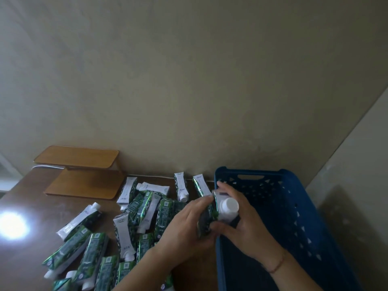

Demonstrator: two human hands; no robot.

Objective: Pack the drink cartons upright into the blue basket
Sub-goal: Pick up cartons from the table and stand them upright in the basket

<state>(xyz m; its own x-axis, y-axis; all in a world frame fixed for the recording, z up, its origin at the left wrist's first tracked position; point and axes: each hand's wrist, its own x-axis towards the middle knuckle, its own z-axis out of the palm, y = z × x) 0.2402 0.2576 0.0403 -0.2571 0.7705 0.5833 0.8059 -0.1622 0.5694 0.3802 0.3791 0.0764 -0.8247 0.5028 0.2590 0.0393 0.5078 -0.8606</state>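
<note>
A green-and-white drink carton point(218, 208) with a white screw cap is held between both hands above the left rim of the blue basket point(294, 206). My left hand point(184, 229) grips its lower body from the left. My right hand point(241, 225) wraps its top end from the right, over the basket's inside. The carton's cap points towards me. Several more cartons point(126, 225) lie flat in a heap on the brown table point(37, 206), left of the basket. I see no carton on the visible part of the basket's floor.
Two wooden boards point(84, 173) lie stacked at the table's back left. A bright glare spot point(12, 225) sits on the table's left side. A beige wall rises right behind the table and the basket.
</note>
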